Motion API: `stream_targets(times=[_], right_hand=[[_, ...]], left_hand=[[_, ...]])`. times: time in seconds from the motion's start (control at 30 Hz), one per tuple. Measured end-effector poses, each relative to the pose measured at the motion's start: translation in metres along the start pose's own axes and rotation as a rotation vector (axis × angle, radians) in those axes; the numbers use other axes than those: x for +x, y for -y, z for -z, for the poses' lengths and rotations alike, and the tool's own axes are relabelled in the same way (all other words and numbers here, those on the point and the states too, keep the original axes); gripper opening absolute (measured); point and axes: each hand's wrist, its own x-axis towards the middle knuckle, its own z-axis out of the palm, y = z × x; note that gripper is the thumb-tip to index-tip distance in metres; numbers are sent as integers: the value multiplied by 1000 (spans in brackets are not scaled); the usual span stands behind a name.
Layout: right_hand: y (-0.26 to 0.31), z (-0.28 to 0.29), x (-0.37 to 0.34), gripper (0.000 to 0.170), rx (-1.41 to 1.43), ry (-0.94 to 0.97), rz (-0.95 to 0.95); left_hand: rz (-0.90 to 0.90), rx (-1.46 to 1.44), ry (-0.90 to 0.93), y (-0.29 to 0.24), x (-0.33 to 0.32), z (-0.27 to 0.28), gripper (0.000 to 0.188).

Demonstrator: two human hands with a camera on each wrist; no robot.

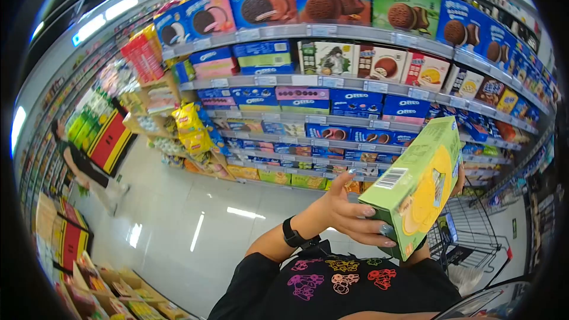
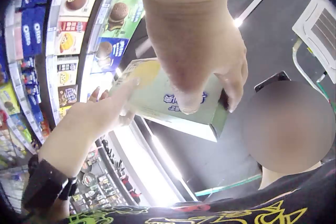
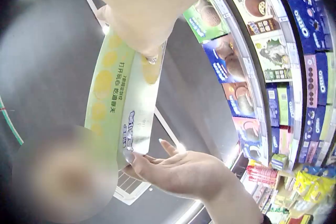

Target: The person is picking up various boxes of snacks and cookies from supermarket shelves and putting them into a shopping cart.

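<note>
A green cookie box point(image 1: 409, 192) with a barcode and large yellow round pictures is held up before the chest, tilted. My right hand point(image 3: 142, 19) grips it at its far side; in the head view this hand is mostly hidden behind the box. My left hand point(image 1: 355, 216) lays its extended fingers point(image 1: 373, 239) against the near end, with the thumb raised off the box. In the right wrist view the left hand's fingertips touch the box's lower end, where a blue-and-white logo shows.
Shelves point(image 1: 284, 80) of cookie boxes stretch in front, mostly blue, with yellow chip bags point(image 1: 188, 120) to the left. A wire shopping cart point(image 1: 474, 231) stands at the right. Another person point(image 1: 83, 166) stands at far left, near cartons point(image 1: 112, 287) of goods.
</note>
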Motion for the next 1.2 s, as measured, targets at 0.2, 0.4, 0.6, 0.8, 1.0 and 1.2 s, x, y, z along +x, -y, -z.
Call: stream_targets(times=[0.2,0.4,0.6,0.8,1.0,1.2], right_hand=[[-13,-13,7,71,-80,132,120],[-8,1,27,68,-296,375,39],[-11,12,39,87,177,312,-201],[-30,37,35,86,264,417,-103],[-23,42,53,93,313,626,-46],[-31,51,60,95,118,666,124]], left_hand=[[270,17,-48,8,5,25,51],[488,11,-78,16,3,22,58],[1161,-150,-174,13,-6,13,61],[1545,-568,-364,16,-26,-5,41],[1750,-669,-290,22,-40,-16,32],[1804,-669,-9,28,-38,-18,31]])
